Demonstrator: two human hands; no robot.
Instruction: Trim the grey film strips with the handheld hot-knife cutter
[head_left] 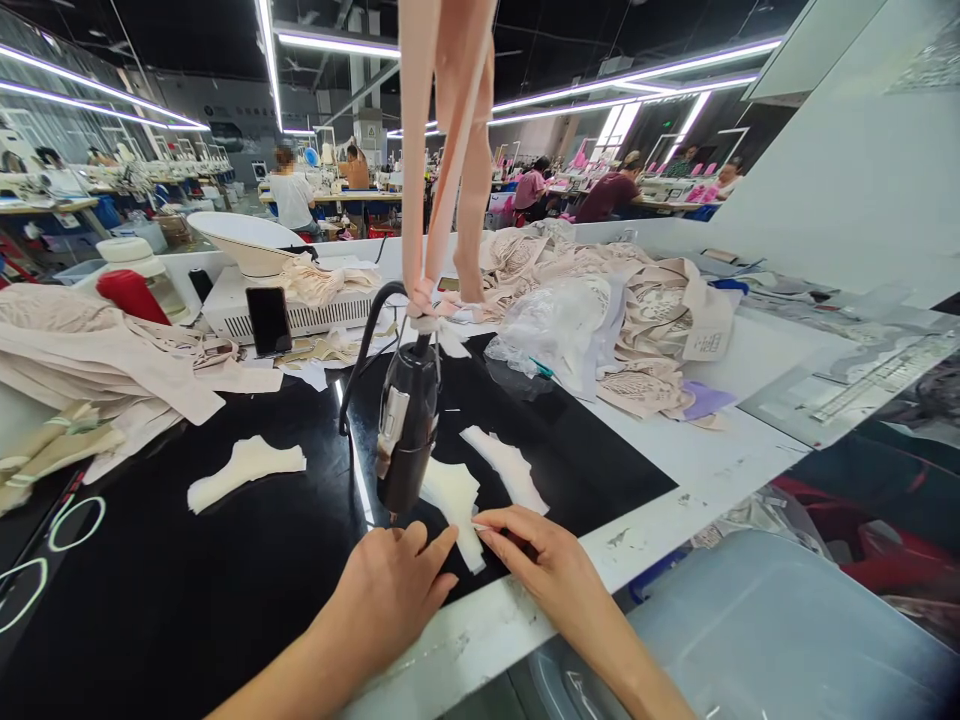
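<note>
A black tool (406,430) hangs from beige fabric strips (448,150) over a black mat (225,560), its tip just above the mat. Under and right of the tip lies a white foam piece (456,500). My left hand (390,590) rests flat on the mat below the tool, fingers together and stretched toward the foam piece. My right hand (540,560) pinches the lower right edge of that foam piece. A second white foam piece (510,468) lies just beyond it. A third foam piece (244,470) lies on the mat to the left.
Beige fabric pieces (90,345) are piled at the left, more fabric and a plastic bag (562,325) at the back right. A phone (268,320) leans against a white machine (240,300). A grey bin (765,630) stands below the table edge. People sit at distant sewing stations.
</note>
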